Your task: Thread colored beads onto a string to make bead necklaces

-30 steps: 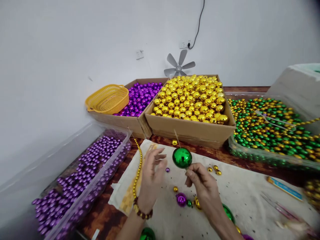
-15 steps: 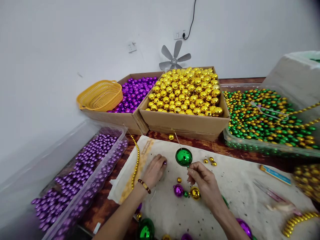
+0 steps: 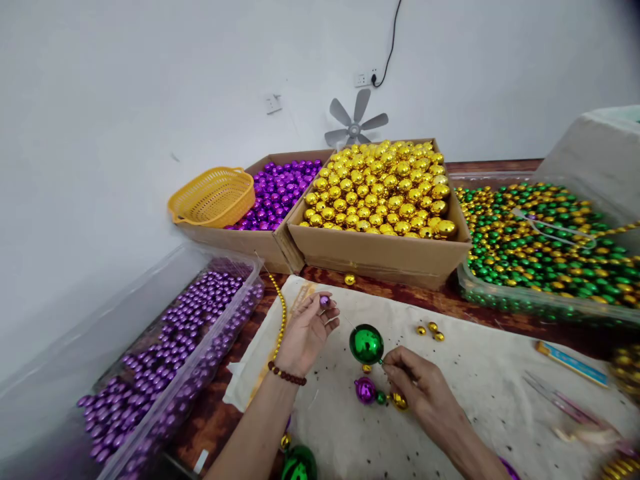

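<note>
A small purple bead (image 3: 325, 301) is pinched in the fingertips of my left hand (image 3: 307, 333), palm turned partly up, a beaded bracelet on that wrist. My right hand (image 3: 413, 373) pinches the string just below a large shiny green ball (image 3: 367, 344). A thin needle (image 3: 347, 319) sticks out of the ball's top, slanting up toward my left hand. Below the green ball lie a purple ball (image 3: 365, 391), a small green bead (image 3: 381, 398) and a gold ball (image 3: 399, 400), partly behind my right hand. Another large green ball (image 3: 299, 463) shows at the bottom edge.
Cardboard boxes of gold balls (image 3: 375, 190) and purple balls (image 3: 285, 190) stand behind, a yellow basket (image 3: 215, 198) on the latter. Clear bins hold purple beads (image 3: 165, 360) and mixed green-gold beads (image 3: 545, 243). Scissors (image 3: 565, 400) and a blue-yellow box (image 3: 573, 363) lie right on the cloth.
My left hand has lifted off the cloth and turned over, bringing the purple bead up near the needle. The green ball has dropped slightly, its needle now leaning further left.
</note>
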A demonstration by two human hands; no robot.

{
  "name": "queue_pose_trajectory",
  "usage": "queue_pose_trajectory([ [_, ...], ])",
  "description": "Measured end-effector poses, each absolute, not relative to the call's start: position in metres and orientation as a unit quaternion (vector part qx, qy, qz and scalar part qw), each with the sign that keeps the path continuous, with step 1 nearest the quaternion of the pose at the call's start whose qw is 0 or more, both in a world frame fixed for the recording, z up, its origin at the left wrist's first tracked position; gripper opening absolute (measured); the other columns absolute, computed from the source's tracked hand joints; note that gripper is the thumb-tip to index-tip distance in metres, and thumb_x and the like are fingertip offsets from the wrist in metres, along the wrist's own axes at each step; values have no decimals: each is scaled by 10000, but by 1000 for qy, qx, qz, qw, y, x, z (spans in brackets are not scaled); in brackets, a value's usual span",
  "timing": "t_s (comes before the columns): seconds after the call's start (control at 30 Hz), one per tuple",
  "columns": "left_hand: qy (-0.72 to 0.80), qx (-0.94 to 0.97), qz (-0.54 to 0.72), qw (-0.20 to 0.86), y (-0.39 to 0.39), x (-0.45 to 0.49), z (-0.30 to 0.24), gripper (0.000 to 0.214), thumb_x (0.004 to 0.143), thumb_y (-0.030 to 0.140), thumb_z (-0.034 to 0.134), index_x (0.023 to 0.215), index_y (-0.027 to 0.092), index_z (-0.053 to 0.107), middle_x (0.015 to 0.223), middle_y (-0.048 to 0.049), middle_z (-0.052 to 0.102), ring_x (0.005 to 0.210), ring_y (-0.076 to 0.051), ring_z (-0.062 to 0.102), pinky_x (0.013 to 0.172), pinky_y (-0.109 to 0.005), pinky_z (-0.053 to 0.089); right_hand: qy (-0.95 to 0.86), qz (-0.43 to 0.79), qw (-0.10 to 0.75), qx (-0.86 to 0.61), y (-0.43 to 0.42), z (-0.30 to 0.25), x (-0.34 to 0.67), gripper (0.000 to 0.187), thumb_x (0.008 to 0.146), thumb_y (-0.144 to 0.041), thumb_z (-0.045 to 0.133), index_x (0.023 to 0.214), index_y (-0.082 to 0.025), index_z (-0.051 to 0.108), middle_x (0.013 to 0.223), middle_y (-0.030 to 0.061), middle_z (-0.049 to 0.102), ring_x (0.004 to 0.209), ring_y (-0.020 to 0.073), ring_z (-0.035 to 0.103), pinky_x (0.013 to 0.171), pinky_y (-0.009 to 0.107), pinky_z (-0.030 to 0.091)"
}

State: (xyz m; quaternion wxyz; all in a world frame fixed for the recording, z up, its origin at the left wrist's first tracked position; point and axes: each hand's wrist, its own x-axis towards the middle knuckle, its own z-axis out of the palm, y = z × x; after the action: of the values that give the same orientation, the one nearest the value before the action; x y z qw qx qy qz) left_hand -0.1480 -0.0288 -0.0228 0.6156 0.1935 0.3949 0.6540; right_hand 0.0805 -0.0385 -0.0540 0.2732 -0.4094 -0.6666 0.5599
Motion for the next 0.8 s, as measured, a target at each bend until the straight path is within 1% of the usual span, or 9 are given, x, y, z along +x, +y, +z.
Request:
queue_pose_trajectory([
  [0.23, 402, 198, 660, 603, -29, -143, -18, 184, 866, 286, 611, 969, 137, 642, 843, -49, 636, 767, -139, 620, 743, -297, 518, -689, 538, 270, -402, -39, -52, 83, 212, 945, -296, 422, 787, -193, 518, 702, -17, 521, 655, 136, 501, 600, 232, 368],
  [0.53, 400, 195, 654, 611, -25, -140, -15, 198, 852, 325, 627, 949, 153, 646, 795, -19, 624, 769, -154, 636, 821, -357, 514, -707, 513, 272, -405, -36, -50, 83, 200, 931, -265, 445, 764, -188, 524, 682, -23, 527, 646, 128, 480, 597, 232, 354],
  [0.67, 439, 241, 652, 569, -23, -138, -15, 210, 839, 341, 638, 921, 149, 661, 788, -19, 609, 719, -131, 611, 770, -333, 518, -681, 538, 274, -414, -35, -55, 81, 203, 929, -286, 450, 768, -188, 525, 646, -29, 501, 596, 120, 453, 556, 228, 347],
  [0.8, 482, 289, 635, 531, -22, -129, -12, 211, 805, 351, 669, 872, 152, 687, 797, -16, 612, 695, -113, 588, 734, -292, 508, -619, 602, 296, -409, -33, -60, 74, 190, 916, -312, 469, 777, -188, 510, 639, -37, 466, 556, 106, 441, 511, 216, 346],
])
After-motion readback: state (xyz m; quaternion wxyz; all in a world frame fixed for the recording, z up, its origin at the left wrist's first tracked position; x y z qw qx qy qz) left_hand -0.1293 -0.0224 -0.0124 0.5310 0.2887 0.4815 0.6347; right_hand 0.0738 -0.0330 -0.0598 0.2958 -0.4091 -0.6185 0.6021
